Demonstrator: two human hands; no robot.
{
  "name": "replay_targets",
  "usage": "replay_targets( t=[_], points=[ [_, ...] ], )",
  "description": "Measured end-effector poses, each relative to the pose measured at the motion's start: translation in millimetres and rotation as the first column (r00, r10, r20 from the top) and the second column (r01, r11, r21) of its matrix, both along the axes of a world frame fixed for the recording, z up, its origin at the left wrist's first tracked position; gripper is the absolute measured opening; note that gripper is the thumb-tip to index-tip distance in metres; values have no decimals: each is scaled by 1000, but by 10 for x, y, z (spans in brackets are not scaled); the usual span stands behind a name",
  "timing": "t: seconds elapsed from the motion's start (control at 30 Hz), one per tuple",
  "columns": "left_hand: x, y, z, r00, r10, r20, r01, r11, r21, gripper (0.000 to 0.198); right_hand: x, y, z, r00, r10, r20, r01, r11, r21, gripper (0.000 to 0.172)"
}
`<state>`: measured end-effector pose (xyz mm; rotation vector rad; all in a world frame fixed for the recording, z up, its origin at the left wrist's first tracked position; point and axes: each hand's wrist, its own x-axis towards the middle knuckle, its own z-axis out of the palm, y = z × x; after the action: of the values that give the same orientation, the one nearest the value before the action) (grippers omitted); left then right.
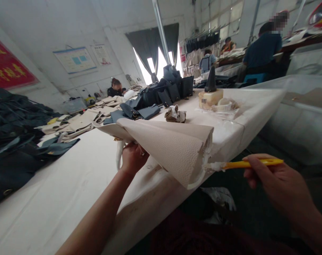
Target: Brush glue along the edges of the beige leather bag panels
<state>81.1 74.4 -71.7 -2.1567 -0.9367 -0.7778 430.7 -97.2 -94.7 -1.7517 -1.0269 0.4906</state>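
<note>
A beige pebbled-leather bag piece (166, 148) is tilted over the table's near edge, its end facing right. My left hand (134, 156) is closed on its underside; some fingers are hidden behind the leather. A pale strap (119, 154) hangs beside that wrist. In my right hand (275, 177) a glue brush (243, 164) with a yellow handle is pinched between thumb and fingers. White, glue-like stuff coats its bristles, which touch or nearly touch the leather's right end.
The white-covered table (78, 173) carries dark blue bag pieces (150, 101), beige pieces (81, 120), a crumpled rag (175, 114) and a stained yellowish container (210, 98) with a black cone. Dark bags (14, 141) pile up at left. A translucent bin (301, 113) stands right. Several people work farther back.
</note>
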Motion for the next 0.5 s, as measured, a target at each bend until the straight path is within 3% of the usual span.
replay_targets(
  t=[0.1, 0.2, 0.4, 0.5],
  points=[
    [47, -53, 80, 997, -21, -73, 32, 987, 156, 23, 27, 25, 8, 999, -1, 51, 1, 1000, 2, 63],
    [102, -104, 161, 995, -55, -82, 72, 973, 220, 25, 14, -7, 3, 997, 58, -41, -59, 998, -20, 65],
    [172, -164, 248, 994, -97, -56, 108, 961, 255, 25, -82, -169, -37, 924, 180, -337, -181, 983, 26, 70],
    [164, -162, 235, 996, -68, -56, 79, 969, 234, 22, -80, -169, -35, 928, 164, -334, -167, 986, 20, 70]
  ],
)
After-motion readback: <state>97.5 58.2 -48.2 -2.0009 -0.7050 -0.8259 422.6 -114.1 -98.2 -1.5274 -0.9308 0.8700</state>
